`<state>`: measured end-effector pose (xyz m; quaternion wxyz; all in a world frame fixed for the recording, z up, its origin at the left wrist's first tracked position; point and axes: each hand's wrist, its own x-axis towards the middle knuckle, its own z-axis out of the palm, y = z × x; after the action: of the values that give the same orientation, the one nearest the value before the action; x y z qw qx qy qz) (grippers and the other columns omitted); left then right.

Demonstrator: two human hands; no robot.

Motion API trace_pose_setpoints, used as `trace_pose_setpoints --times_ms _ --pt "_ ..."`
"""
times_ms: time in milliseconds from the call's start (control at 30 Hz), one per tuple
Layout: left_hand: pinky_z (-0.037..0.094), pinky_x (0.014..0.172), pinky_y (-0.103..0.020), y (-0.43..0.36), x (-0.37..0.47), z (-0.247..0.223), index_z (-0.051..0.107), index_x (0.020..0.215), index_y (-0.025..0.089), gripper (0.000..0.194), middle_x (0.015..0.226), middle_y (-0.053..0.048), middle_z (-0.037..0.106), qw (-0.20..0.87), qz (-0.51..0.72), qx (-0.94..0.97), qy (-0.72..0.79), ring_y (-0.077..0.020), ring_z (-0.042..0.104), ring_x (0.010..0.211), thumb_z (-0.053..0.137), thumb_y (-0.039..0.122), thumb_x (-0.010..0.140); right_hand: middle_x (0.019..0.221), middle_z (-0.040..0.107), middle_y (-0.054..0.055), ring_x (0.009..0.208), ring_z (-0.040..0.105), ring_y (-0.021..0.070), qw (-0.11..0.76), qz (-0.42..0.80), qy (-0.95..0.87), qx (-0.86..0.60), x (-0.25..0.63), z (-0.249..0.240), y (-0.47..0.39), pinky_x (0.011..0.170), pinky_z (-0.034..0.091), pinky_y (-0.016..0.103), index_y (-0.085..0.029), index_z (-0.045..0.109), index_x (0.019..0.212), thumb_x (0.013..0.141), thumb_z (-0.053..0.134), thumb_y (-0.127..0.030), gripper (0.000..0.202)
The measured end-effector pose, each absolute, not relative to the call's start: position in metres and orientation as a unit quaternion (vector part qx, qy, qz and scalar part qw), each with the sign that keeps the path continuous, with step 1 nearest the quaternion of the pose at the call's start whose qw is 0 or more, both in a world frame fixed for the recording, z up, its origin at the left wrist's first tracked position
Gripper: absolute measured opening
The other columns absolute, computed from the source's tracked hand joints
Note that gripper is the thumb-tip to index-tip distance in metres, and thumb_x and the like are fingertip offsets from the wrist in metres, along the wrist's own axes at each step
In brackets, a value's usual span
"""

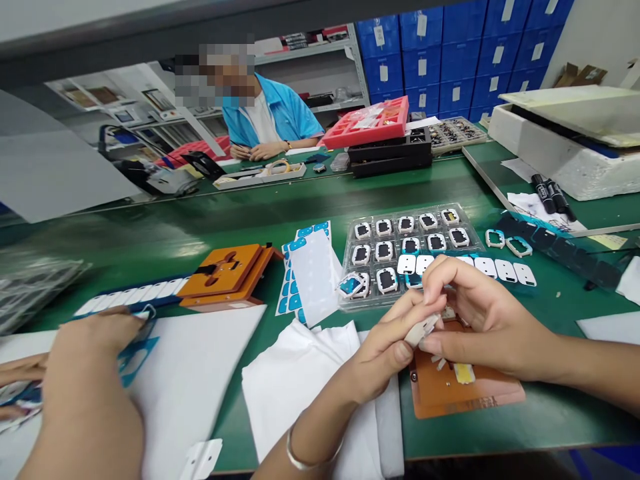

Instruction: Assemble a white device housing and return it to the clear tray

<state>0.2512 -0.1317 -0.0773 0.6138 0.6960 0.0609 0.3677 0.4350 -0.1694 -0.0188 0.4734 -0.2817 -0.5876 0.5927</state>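
Note:
My left hand (383, 350), with a bangle on the wrist, holds a small white frame-like part (423, 329) between thumb and fingers. My right hand (485, 327) meets it from the right, its fingers curled and its thumb at the same part. Beneath both hands lies an orange fixture plate (463, 393) with a yellow patch (464, 373). Just behind, a clear tray (345, 301) holds several white frames with dark centres. A strip of white labels (485, 268) lies across the tray's front right portion.
A white cloth (295, 373) lies left of the plate, with blue-and-white sticker sheets (315, 273) behind it. Another person's arm (90, 400) reaches in at left, near an orange block (220, 273). A person in blue (280, 110) sits across the bench.

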Motion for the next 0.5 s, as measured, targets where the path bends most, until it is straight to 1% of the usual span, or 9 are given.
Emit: trace_pose_setpoints --times_ms 100,233,333,500 --pt "0.035 0.107 -0.041 -0.1313 0.2518 -0.0786 0.049 0.145 0.041 0.047 0.122 -0.006 0.051 0.609 0.365 0.701 0.067 -0.0243 0.048 0.115 0.039 0.055 0.101 0.09 0.046 -0.002 0.077 0.045 0.0114 0.48 0.574 -0.594 -0.297 0.4344 -0.0182 -0.1688 0.058 0.039 0.021 -0.025 0.052 0.093 0.079 0.068 -0.008 0.027" --pt "0.037 0.105 -0.044 -0.131 0.2523 -0.0793 0.049 0.146 0.035 0.054 0.118 -0.009 0.052 0.6 0.364 0.708 0.081 -0.0261 0.048 0.112 0.038 0.06 0.099 0.089 0.045 -0.003 0.072 0.046 0.0104 0.485 0.55 -0.602 -0.318 0.4329 -0.018 -0.1688 0.053 0.04 0.019 -0.025 0.052 0.09 0.072 0.066 -0.005 0.03" --pt "0.039 0.103 -0.044 -0.1316 0.2529 -0.0774 0.048 0.147 0.035 0.056 0.117 -0.01 0.054 0.604 0.353 0.708 0.1 -0.0263 0.049 0.109 0.036 0.061 0.099 0.089 0.044 -0.003 0.07 0.046 0.0095 0.496 0.518 -0.614 -0.331 0.4312 -0.0169 -0.1683 0.05 0.041 0.017 -0.025 0.052 0.088 0.069 0.064 -0.005 0.029" --pt "0.037 0.107 -0.044 -0.133 0.2538 -0.074 0.045 0.148 0.037 0.055 0.123 -0.009 0.055 0.595 0.353 0.713 0.113 -0.0265 0.05 0.113 0.034 0.06 0.1 0.089 0.042 -0.004 0.068 0.044 0.0092 0.506 0.448 -0.649 -0.348 0.4282 -0.0173 -0.1676 0.048 0.04 0.017 -0.025 0.05 0.087 0.068 0.059 -0.006 0.028"
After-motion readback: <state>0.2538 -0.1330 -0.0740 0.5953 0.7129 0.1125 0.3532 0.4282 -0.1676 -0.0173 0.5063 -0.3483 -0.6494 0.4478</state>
